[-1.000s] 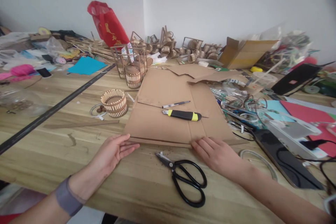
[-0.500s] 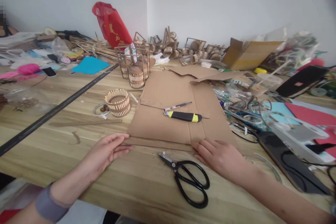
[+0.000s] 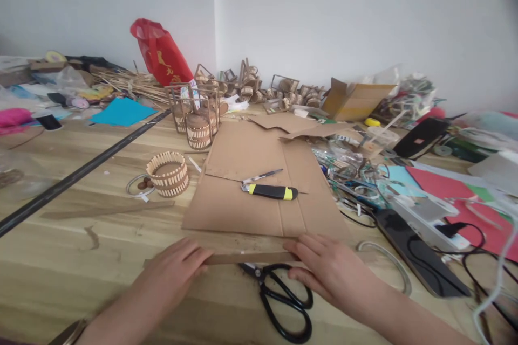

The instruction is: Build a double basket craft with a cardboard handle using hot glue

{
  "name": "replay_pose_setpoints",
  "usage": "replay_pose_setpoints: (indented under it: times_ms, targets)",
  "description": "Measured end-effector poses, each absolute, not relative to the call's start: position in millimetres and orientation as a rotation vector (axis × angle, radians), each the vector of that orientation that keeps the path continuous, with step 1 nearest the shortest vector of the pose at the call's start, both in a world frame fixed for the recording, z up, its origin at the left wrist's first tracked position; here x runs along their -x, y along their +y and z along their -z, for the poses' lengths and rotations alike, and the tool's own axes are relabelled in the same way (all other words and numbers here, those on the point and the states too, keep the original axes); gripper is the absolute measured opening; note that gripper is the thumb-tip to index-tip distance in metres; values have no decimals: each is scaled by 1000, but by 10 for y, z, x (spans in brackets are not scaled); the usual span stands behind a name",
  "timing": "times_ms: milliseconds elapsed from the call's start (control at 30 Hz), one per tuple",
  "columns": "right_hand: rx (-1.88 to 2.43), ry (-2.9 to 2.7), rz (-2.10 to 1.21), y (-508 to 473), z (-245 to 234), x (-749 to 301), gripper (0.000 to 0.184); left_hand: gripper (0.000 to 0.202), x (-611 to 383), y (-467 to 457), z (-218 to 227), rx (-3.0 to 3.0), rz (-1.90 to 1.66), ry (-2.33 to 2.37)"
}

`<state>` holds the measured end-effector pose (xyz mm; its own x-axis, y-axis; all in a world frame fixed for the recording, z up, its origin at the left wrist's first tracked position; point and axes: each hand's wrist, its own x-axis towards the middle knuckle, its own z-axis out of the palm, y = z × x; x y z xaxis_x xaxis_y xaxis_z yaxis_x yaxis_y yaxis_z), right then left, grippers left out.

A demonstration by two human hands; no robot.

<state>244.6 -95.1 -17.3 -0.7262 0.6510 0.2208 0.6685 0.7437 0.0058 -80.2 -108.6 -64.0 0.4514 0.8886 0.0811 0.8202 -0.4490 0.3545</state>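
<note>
A narrow brown cardboard strip (image 3: 251,259) stretches level between my hands, just in front of the large cardboard sheet (image 3: 230,215). My left hand (image 3: 176,264) grips it toward its left end, fingers closed over it. Near the strip's right part, my right hand (image 3: 327,267) pinches it, with the thumb on the near side. Black-handled scissors (image 3: 265,294) lie below the strip, their blades partly hidden by it. On the sheet rest a yellow-and-black utility knife (image 3: 271,192) and a pen (image 3: 263,176).
Left of the sheet stand a small round slatted basket (image 3: 168,175) and a wooden frame holding small barrels (image 3: 198,132). A long black bar (image 3: 89,170) crosses the left side. Cables, a power strip (image 3: 429,223) and a dark flat panel (image 3: 418,253) crowd the right.
Both hands have drawn the strip away from the sheet's front edge toward me, over the scissor blades. My left hand has turned palm down over it. The view has shifted slightly.
</note>
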Motion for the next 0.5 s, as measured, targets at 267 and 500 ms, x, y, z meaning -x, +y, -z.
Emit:
replay_pose_setpoints:
  times_ms: [267,500]
  targets:
    - [1776,-1915,-188,-245,293,-3253,27,37,1023,-858,824,-2130,-729,1595]
    - [1934,-1450,-577,-3,468,-3474,22,49,932,-604,808,-1671,-892,1722]
